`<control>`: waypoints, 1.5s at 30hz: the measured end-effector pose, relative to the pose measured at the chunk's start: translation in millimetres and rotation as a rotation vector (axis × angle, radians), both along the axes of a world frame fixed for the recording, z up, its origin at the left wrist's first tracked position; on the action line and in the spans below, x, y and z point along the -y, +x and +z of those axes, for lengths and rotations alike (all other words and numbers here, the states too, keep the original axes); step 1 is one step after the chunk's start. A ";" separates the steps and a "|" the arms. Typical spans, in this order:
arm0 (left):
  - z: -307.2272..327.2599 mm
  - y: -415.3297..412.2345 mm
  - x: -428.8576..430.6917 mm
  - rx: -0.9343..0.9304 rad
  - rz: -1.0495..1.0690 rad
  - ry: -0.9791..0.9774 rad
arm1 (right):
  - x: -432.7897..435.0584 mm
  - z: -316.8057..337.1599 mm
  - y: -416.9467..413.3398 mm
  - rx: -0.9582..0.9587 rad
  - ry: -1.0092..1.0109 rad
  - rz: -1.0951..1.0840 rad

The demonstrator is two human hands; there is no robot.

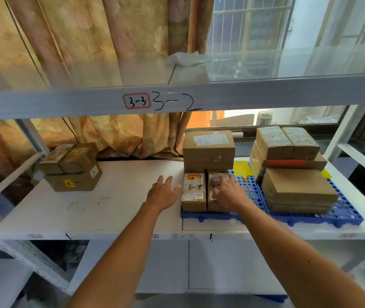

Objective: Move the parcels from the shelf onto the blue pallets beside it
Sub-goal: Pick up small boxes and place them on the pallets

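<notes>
The white shelf (pixel 121 174) carried everything, under a rail marked 3-2. Two blue pallets lay on its right half: the right pallet (pixel 346 210) bore a tall stack of brown parcels (pixel 297 187), and the left pallet (pixel 248 190) had a large parcel (pixel 208 150) at its back. Whether that one sat behind or partly on the two small ones in front could not be told.

Far left, well apart from the pallets, a pile of three or so parcels (pixel 72 170) sat on the bare shelf board, not yet moved.

At the front of the left pallet stood two small parcels, touching side by side: one marked 3-3 (pixel 193 192) and one marked 4- (pixel 212 181). The right hand (pixel 229 194) lay on the 4- parcel, fingers spread flat over its top with no curl round an edge showing. The left hand (pixel 163 193) hung just beside the 3-3 parcel, fingers apart and holding nothing.

The step in hand looked like setting and squaring these two small parcels on the left pallet. By that reading the task was well along, with only the far-left pile left. The next move would call for both hands to let go, reach left across the board, and take that pile from both sides so the top parcels did not slide.
</notes>
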State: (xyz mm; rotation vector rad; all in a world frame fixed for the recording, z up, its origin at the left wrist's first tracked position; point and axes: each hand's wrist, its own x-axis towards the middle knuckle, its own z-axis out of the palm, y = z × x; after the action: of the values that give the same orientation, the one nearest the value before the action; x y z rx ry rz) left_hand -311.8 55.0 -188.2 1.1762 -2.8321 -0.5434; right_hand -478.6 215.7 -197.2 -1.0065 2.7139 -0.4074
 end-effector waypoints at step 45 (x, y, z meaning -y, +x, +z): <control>163.9 194.1 -125.7 -0.028 0.247 -0.158 | -105.6 170.7 152.9 -0.421 0.060 0.529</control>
State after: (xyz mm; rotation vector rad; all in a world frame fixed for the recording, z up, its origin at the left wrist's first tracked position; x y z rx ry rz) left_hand -117.7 180.7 -24.3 1.4431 -2.5961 -0.3129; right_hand -325.7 321.3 -26.4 -1.8969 2.6085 -0.0138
